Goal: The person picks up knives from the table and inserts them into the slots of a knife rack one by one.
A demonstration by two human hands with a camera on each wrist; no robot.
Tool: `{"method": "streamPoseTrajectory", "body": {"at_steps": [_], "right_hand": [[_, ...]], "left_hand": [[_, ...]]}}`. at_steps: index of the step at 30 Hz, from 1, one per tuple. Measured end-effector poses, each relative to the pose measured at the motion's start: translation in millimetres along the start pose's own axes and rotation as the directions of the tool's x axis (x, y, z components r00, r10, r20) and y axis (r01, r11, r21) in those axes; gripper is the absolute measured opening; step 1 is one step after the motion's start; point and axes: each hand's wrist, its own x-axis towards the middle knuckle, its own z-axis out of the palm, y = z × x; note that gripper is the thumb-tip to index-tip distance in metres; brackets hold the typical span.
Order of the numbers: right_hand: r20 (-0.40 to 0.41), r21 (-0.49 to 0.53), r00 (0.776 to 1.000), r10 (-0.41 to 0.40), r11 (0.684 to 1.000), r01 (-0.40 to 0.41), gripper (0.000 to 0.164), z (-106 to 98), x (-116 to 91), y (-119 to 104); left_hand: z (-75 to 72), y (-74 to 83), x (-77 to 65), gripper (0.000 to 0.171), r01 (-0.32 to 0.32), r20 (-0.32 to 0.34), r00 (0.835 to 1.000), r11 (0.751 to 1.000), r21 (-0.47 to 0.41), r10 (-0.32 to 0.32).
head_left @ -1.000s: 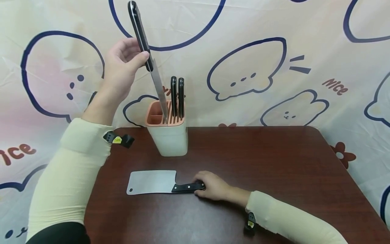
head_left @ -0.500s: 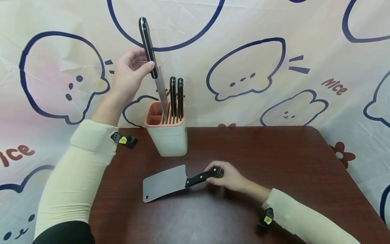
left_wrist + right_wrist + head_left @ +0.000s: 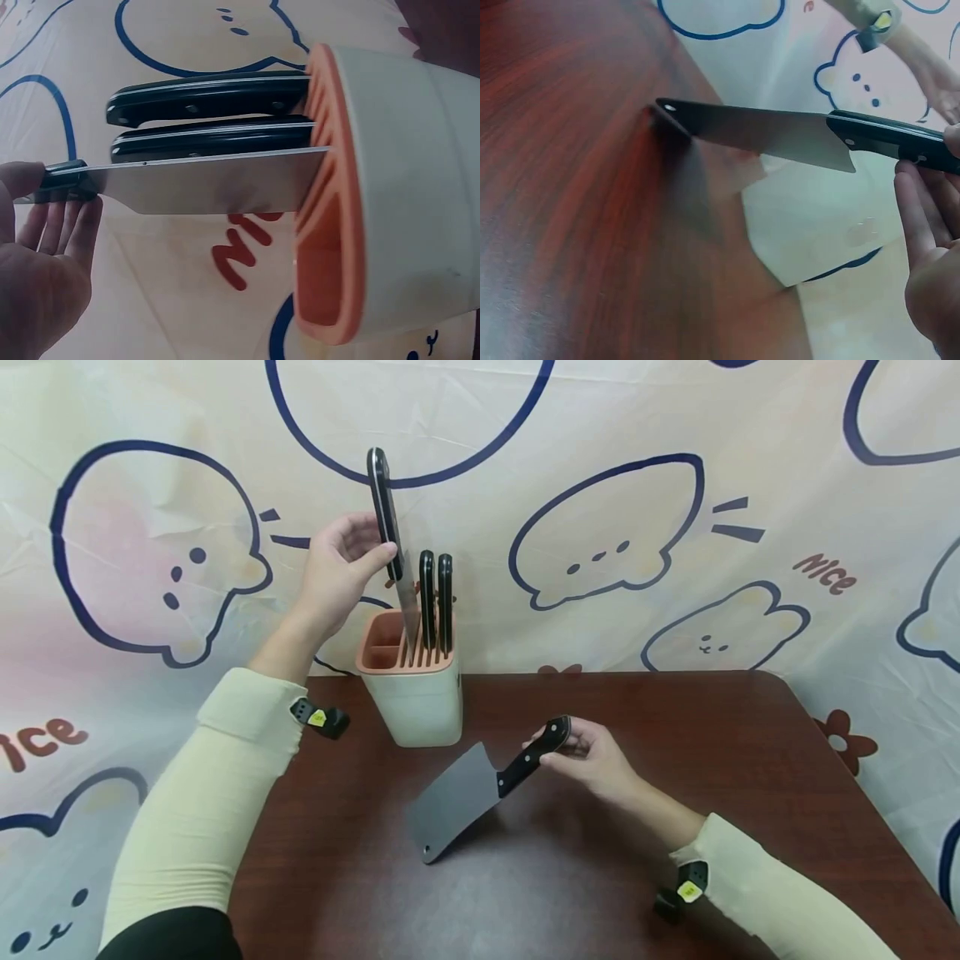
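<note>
My left hand (image 3: 341, 568) pinches the black handle of a kitchen knife (image 3: 384, 510), its blade running down into a slot of the knife block (image 3: 411, 710). The left wrist view shows that blade (image 3: 217, 184) partly inside the slotted top, beside two other black-handled knives (image 3: 210, 101). Over the table, my right hand (image 3: 600, 760) grips a cleaver (image 3: 457, 797) by its black riveted handle. The cleaver is tilted, handle end raised and the blade's front corner low, near the tabletop. In the right wrist view the cleaver blade (image 3: 765, 133) slants toward the wood.
The white block has an orange top with open compartments (image 3: 382, 635) on its left side. It stands at the back edge of the dark brown table (image 3: 637, 718). Behind the table hangs a cartoon-printed cloth (image 3: 465, 410).
My left hand has come down and to the right, and the knife sits deeper in its slot. My right hand has raised the cleaver's handle off the table and moved it rightward, tilting the blade.
</note>
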Motion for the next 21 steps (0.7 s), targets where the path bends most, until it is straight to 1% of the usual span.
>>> {"method": "streamPoseTrajectory", "body": {"at_steps": [2, 6, 10, 14, 17, 21], "right_hand": [[-0.004, -0.012, 1.000, -0.023, 1.000, 0.023, 0.024, -5, 0, -5], [-0.034, -0.036, 0.999, -0.039, 0.999, 0.038, 0.023, -15, -1, -17], [-0.061, -0.050, 0.996, -0.058, 0.997, 0.055, 0.024, -26, -2, -31], [-0.089, -0.088, 0.993, -0.082, 0.993, 0.074, 0.024, -38, -4, -43], [-0.131, -0.119, 0.987, -0.093, 0.990, 0.077, 0.026, -45, -5, -52], [-0.220, -0.133, 0.970, -0.103, 0.988, 0.074, 0.028, -53, -7, -66]], "left_hand": [[2.0, -4.9, -0.9, 0.037, -0.010, 0.010, 1.000, 1.000, -0.013, 0.010], [4.6, -14.5, -3.3, 0.038, -0.002, 0.030, 1.000, 1.000, -0.020, 0.003], [6.1, -21.8, -6.6, 0.039, 0.016, 0.046, 0.999, 1.000, -0.002, -0.016], [8.0, -30.5, -9.6, 0.041, 0.017, 0.070, 0.997, 1.000, 0.024, -0.019], [8.8, -37.0, -12.2, 0.044, 0.022, 0.090, 0.996, 0.999, 0.039, -0.025], [9.4, -43.3, -15.2, 0.044, 0.034, 0.116, 0.992, 0.999, 0.040, -0.038]]}}
